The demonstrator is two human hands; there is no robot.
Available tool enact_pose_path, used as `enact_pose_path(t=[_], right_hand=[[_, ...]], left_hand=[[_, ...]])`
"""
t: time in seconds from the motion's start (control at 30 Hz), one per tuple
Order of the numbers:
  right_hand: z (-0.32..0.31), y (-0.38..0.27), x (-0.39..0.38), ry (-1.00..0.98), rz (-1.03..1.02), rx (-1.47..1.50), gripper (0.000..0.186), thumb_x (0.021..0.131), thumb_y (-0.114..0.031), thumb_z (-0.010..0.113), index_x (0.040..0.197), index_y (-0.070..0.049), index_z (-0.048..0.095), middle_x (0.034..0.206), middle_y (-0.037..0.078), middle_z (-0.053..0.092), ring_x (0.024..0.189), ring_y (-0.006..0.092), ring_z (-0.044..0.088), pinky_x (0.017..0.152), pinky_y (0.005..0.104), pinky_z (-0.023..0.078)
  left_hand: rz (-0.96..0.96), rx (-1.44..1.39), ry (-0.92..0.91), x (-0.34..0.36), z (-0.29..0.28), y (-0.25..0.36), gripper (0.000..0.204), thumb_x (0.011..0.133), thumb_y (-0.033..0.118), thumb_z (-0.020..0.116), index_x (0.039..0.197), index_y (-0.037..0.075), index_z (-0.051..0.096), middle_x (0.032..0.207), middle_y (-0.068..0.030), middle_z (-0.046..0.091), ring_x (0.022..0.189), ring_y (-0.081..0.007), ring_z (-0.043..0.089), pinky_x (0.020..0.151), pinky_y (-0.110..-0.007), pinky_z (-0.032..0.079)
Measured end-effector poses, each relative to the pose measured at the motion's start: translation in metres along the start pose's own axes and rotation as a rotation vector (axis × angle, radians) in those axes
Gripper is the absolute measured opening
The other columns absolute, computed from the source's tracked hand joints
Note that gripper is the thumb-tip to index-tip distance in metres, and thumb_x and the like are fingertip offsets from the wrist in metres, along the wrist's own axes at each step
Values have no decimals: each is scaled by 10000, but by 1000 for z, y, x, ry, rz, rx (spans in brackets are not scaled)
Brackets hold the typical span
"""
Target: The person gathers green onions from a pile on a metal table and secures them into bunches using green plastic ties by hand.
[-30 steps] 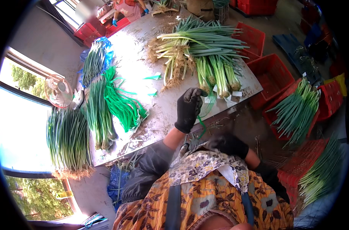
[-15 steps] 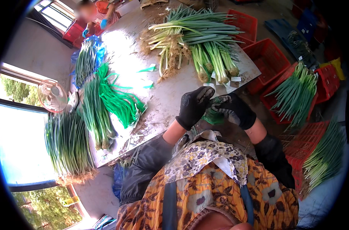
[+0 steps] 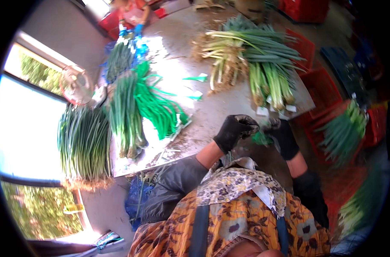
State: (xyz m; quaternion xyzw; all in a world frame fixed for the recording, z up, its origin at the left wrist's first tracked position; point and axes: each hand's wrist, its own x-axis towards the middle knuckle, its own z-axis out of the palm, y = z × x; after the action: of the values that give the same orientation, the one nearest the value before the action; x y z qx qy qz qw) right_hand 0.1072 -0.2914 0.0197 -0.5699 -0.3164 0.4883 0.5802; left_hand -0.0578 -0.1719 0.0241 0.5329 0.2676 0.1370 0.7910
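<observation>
My left hand [image 3: 237, 132], in a dark, dirt-stained glove, is closed with thumb and fingers pinched together at the table's near edge. What it pinches is too small to make out. Just to its right, my right hand [image 3: 283, 136] wears a similar glove; its fingers look bunched but are blurred. A bit of green strip material [image 3: 262, 138] shows between and below the hands; which hand holds it is unclear. Beyond them, tied bundles of green onions [image 3: 270, 85] lie with white tags at their root ends. Loose green onions [image 3: 229, 51] with dirty roots are heaped beside and behind these.
Green strips [image 3: 160, 109] lie on the table [image 3: 205, 25] at the left, beside onion bundles [image 3: 125, 115] and a hanging bunch [image 3: 84, 145]. A fan [image 3: 77, 85] stands by the window. Red crates [image 3: 321, 92] fill the right side. A co-worker [image 3: 135, 13] with blue gloves is far left.
The view has swung, so the table scene sits further right and slightly different in height. My hands have moved apart a little, opening a gap where the green material shows.
</observation>
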Motion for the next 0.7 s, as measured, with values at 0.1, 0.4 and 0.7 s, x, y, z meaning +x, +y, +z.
enact_pose_path(t=[0.1,0.4,0.7], right_hand=[[4,13,0,-31,-73,-295,164,737,-54,759,823,8,635,712,24,630,627,66,575,539,230,468],[30,16,-3,167,-44,116,89,791,-41,694,843,-28,622,764,30,642,628,101,610,518,248,488],[65,7,17,25,58,181,97,836,-119,680,809,-36,638,712,20,629,548,90,572,484,234,450]], left_hand=[[157,-201,-45,-8,-16,3,78,841,57,626,901,8,621,804,-39,599,661,-103,517,585,-237,402],[148,-561,-121,-14,-64,5,135,894,180,616,875,74,533,813,-26,534,693,-135,518,621,-270,451],[89,221,-230,-21,-55,10,289,869,227,650,1044,7,586,825,-43,603,649,-120,564,568,-234,461]])
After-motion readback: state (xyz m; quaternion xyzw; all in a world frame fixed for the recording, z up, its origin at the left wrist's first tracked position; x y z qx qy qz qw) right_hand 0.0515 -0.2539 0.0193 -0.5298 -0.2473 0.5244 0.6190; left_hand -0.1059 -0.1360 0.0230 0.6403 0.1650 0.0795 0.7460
